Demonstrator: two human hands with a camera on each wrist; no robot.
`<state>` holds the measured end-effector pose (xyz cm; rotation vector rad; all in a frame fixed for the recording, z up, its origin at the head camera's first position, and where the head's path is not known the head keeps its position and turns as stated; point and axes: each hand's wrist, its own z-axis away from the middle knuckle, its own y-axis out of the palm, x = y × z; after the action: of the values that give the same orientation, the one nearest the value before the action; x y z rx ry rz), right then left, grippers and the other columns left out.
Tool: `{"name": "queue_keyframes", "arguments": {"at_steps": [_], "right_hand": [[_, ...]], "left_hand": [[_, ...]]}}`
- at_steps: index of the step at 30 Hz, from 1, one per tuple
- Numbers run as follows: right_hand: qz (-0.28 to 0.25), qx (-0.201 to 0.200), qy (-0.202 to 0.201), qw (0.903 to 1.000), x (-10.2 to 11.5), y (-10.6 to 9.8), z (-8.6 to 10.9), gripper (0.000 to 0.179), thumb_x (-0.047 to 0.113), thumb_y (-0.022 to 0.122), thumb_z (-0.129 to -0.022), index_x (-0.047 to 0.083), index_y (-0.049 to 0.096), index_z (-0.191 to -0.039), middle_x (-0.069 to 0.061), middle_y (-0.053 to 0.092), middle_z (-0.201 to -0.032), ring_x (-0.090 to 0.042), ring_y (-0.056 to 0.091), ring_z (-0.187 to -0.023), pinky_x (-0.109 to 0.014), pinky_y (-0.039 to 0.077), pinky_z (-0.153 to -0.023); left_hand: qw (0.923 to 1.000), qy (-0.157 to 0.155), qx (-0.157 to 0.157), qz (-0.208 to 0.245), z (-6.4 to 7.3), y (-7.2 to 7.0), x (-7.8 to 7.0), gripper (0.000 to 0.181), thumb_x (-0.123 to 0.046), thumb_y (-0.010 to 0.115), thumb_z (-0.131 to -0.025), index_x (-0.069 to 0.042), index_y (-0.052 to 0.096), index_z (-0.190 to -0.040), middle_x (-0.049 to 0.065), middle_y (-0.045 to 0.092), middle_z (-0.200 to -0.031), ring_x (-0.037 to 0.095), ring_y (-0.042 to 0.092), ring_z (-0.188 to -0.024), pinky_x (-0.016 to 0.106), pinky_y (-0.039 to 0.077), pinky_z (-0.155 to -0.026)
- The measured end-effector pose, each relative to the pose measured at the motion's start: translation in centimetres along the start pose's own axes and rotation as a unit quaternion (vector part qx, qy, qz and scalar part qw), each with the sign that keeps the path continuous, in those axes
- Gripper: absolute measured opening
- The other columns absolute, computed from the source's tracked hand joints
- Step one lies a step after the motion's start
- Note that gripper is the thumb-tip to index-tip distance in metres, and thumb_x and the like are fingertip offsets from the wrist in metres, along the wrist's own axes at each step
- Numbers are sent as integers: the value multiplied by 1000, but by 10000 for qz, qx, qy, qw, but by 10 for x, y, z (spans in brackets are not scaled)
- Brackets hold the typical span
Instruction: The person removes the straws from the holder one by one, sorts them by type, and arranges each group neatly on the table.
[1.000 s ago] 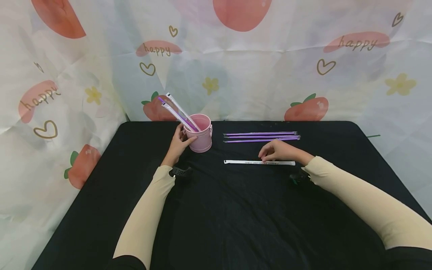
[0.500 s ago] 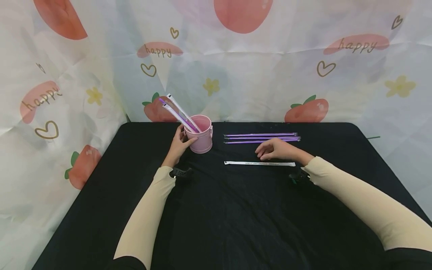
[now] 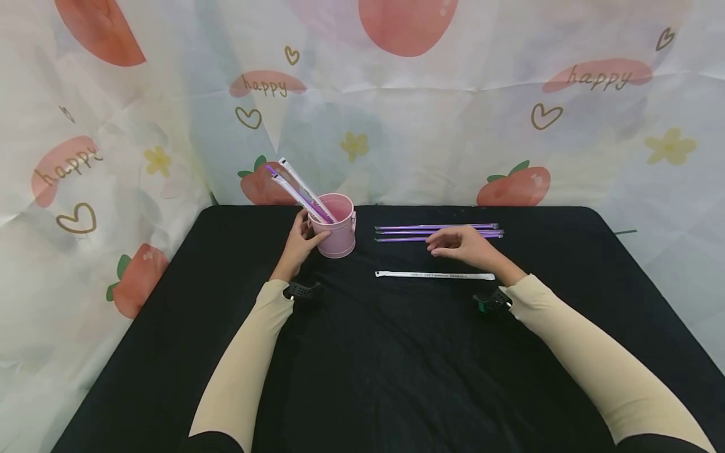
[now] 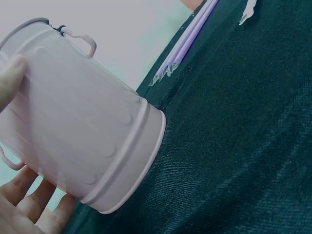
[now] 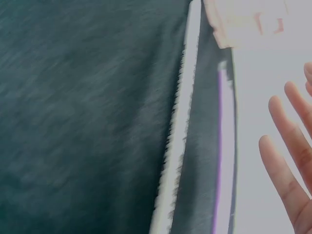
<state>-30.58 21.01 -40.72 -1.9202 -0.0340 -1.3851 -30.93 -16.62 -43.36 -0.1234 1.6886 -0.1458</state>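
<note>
A white wrapped straw (image 3: 434,275) lies left to right across the black tabletop (image 3: 374,365). Beyond it the right hand (image 3: 466,245) points leftward, fingers loosely extended, while the left hand (image 3: 297,244), arm stretched forward, grips the upright pink bucket (image 3: 338,240), whose straws (image 3: 300,181) lean up and leftward. Farther back, purple straws (image 3: 399,233) lie sideways, nearly parallel to the white one.

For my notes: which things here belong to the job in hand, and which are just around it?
Likely in the job:
pink bucket, held by left hand
leaning straws inside it
white straw lying apart
purple straws near right hand

Just around:
black tablecloth
printed backdrop
black wristbands
</note>
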Motion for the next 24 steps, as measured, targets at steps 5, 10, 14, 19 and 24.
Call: {"name": "queue_keyframes", "arguments": {"at_steps": [5, 10, 14, 19, 24], "right_hand": [[328, -317, -191, 9988, 10, 2, -4, 26, 13, 66, -87, 0, 66, -110, -24, 68, -102, -7, 68, -86, -18, 53, -73], [679, -625, -214, 9955, 22, 4, -7, 25, 16, 67, -86, 6, 68, -110, -14, 70, -100, 0, 64, -85, -17, 52, -73], [578, -782, -218, 9950, 36, 6, -8, 25, 11, 66, -87, 3, 67, -110, -17, 70, -100, -1, 64, -84, -17, 52, -74], [491, -898, -119, 9947, 61, 10, -7, 23, 8, 64, -88, -1, 66, -110, -21, 69, -102, -2, 64, -83, -17, 51, -74], [280, -973, -150, 9947, 61, 12, -16, 23, 9, 65, -88, 0, 67, -109, -21, 68, -104, -1, 63, -84, -16, 52, -74]], "left_hand": [[10000, 10, -18, -13, 0, -1, 2, 72, -14, 66, -87, -14, 23, -146, 20, 37, -143, 32, 35, -137, 46, 29, -114], [10000, 30, 16, -7, 0, -1, 2, 72, -13, 65, -88, -14, 22, -146, 21, 37, -144, 32, 35, -137, 47, 29, -114], [10000, 26, 22, -2, 0, -1, 2, 72, -12, 65, -88, -14, 22, -146, 21, 37, -144, 32, 34, -137, 46, 28, -114], [10000, 32, 10, 31, 1, -1, 2, 73, -12, 65, -88, -15, 22, -146, 20, 36, -144, 31, 34, -137, 46, 28, -114], [10000, -8, 12, -24, 0, -1, 2, 73, -14, 65, -88, -15, 22, -146, 18, 34, -146, 30, 31, -139, 45, 26, -116]]}}
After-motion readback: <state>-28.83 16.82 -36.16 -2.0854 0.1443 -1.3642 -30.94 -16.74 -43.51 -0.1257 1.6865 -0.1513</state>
